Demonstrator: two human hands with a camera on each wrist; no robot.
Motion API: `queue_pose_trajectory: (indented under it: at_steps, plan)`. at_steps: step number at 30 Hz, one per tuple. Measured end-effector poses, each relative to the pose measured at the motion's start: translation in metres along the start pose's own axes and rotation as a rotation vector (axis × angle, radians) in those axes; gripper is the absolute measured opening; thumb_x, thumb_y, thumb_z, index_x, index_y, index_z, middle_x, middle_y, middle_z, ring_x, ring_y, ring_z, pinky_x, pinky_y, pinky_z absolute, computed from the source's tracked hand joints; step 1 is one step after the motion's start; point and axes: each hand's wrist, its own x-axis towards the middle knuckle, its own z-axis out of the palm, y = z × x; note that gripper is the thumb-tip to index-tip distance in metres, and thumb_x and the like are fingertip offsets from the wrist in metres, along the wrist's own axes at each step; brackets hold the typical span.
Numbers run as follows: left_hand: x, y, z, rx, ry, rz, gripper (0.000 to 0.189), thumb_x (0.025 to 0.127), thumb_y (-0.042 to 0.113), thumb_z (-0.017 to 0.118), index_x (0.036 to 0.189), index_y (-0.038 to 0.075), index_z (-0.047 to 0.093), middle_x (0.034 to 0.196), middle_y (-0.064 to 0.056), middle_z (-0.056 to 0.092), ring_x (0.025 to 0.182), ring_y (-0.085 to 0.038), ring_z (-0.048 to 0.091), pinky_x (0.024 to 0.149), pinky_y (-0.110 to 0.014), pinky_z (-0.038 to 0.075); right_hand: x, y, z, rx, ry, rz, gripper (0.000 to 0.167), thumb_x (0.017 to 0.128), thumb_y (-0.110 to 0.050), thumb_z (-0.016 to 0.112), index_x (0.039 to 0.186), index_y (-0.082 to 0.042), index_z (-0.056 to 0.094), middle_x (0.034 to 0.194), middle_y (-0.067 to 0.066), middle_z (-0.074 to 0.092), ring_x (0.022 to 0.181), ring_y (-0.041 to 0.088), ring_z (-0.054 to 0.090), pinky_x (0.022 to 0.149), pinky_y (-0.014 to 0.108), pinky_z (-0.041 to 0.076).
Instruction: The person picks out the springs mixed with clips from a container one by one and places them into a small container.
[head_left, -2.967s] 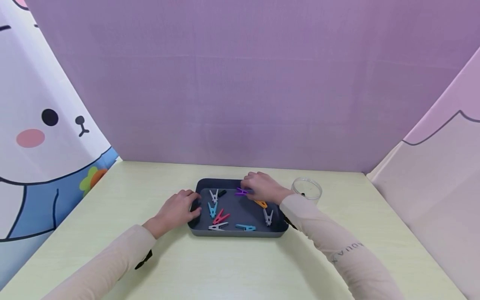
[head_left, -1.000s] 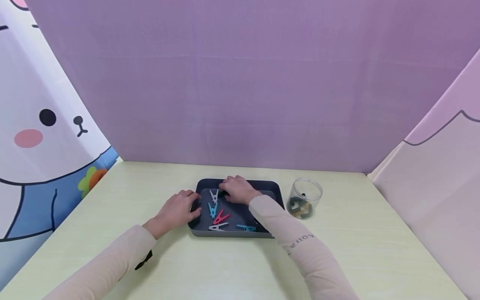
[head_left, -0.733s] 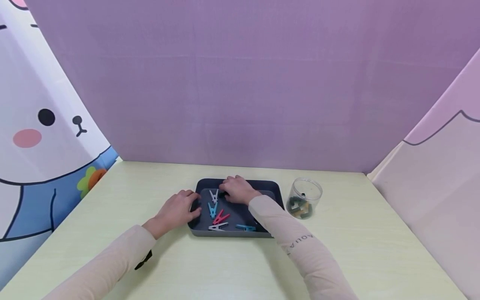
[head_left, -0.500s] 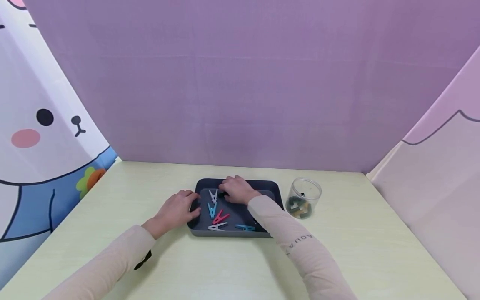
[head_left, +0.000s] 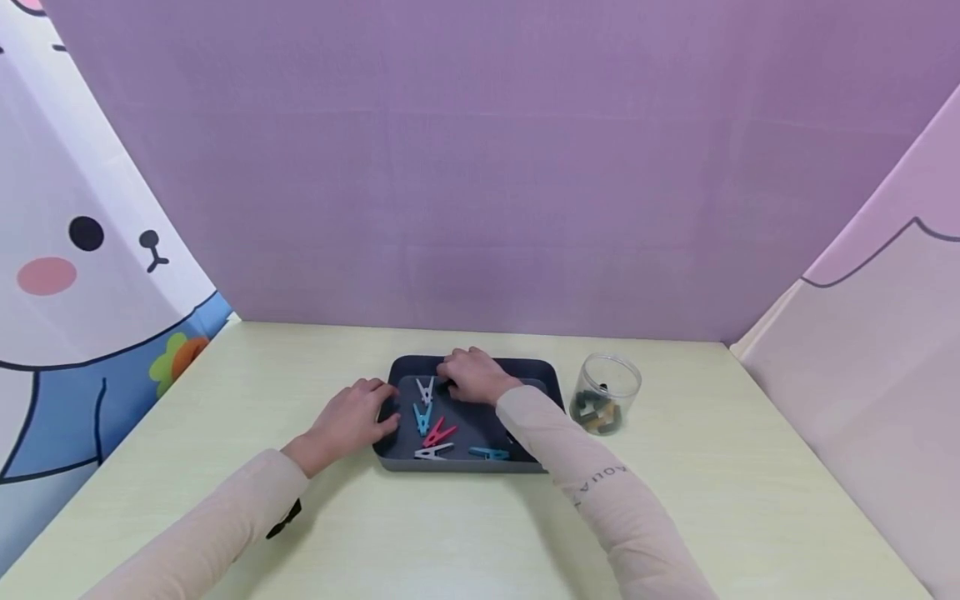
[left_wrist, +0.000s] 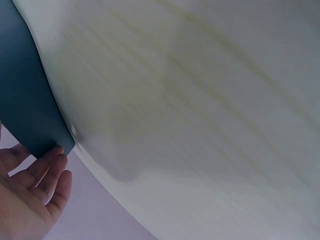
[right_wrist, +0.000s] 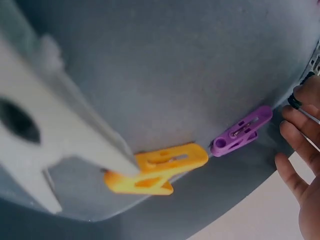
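Note:
My left hand (head_left: 355, 421) grips the left wall of a dark grey tray (head_left: 465, 467), its fingertips against the wall in the left wrist view. Inside the tray near the back wall, my right hand (head_left: 476, 377) pinches a small black ribbed piece (right_wrist: 294, 101), mostly covered by the fingers. Left of it lie a white clothespin (head_left: 426, 389), a light blue clothespin (head_left: 422, 418) and a red clothespin (head_left: 438, 432). A purple clothespin (right_wrist: 242, 131) and an orange clothespin (right_wrist: 157, 169) lie near the right fingers in the right wrist view; the arm hides them from the head camera.
Right of the tray stands a clear round jar (head_left: 628, 398) holding several dark and yellowish pieces. Another white clothespin (head_left: 433, 452) and a blue clothespin (head_left: 489, 453) lie along the tray's front. A purple backdrop (head_left: 480, 208) rises behind the table.
From three seconds ago, my right hand has moved left from beside the purple clothespin to the black piece, uncovering the jar. Over the last second both hands have stayed nearly still.

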Motion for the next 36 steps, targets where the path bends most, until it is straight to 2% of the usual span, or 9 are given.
queue_pose_trajectory:
  at_steps: [10, 16, 27, 36]
  plan:
    - [0.000, -0.001, 0.000, 0.000, 0.010, 0.009, 0.037, 0.079, 0.032, 0.065, 0.105, 0.006, 0.063, 0.102, -0.011, 0.062, 0.091, -0.026, 0.058, 0.078, -0.042, 0.050, -0.007, 0.007, -0.013, 0.014, 0.016, -0.028, 0.003, 0.085, -0.018, 0.060, 0.084, -0.020, 0.062, 0.085, -0.005, 0.061, 0.082, 0.013, 0.054, 0.073, 0.031, 0.043]
    - [-0.001, -0.001, 0.001, -0.001, 0.033, 0.016, 0.035, 0.079, 0.031, 0.066, 0.104, 0.006, 0.063, 0.101, -0.010, 0.063, 0.091, -0.026, 0.058, 0.077, -0.042, 0.050, -0.017, 0.012, -0.022, 0.018, 0.038, -0.046, 0.008, 0.084, -0.016, 0.059, 0.078, -0.020, 0.058, 0.081, -0.006, 0.059, 0.078, 0.012, 0.052, 0.070, 0.030, 0.041]
    - [-0.001, -0.001, 0.001, 0.008, 0.014, 0.002, 0.037, 0.079, 0.032, 0.066, 0.105, 0.006, 0.063, 0.103, -0.011, 0.062, 0.093, -0.027, 0.058, 0.079, -0.042, 0.049, -0.039, 0.021, -0.038, 0.010, 0.017, -0.073, 0.001, 0.083, -0.019, 0.063, 0.083, -0.019, 0.062, 0.084, -0.006, 0.060, 0.079, 0.011, 0.052, 0.069, 0.029, 0.042]
    - [-0.001, -0.001, 0.001, 0.011, 0.011, 0.004, 0.037, 0.079, 0.031, 0.066, 0.105, 0.006, 0.063, 0.103, -0.011, 0.062, 0.091, -0.026, 0.057, 0.078, -0.042, 0.050, -0.062, 0.033, -0.042, 0.003, 0.019, -0.059, 0.007, 0.080, -0.017, 0.064, 0.087, -0.018, 0.065, 0.086, -0.005, 0.063, 0.080, 0.012, 0.052, 0.068, 0.030, 0.042]
